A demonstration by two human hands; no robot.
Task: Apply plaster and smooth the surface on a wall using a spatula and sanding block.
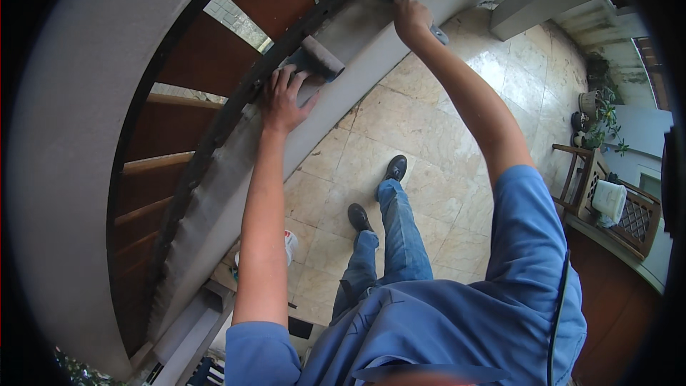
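Grey ledge (pixel 355 23) runs beneath both hands, the right one farther along it. Left grip (pixel 284 106): released, fingers spread. Right grip (pixel 413 23): fingers curled; whether it grasps anything cannot be told. Dusty rounded block (pixel 324 59): on the ledge, at the left fingertips. Small blue-grey piece (pixel 439 34): beside the right wrist.

Dusty grey-brown block (pixel 324 58), apparently tilted, at the pale ledge (pixel 355 27)

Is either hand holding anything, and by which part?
The left hand spreads its fingers beside a grey cylindrical piece; any grip cannot be told. The right hand is curled near a grey object; its hold is hidden.
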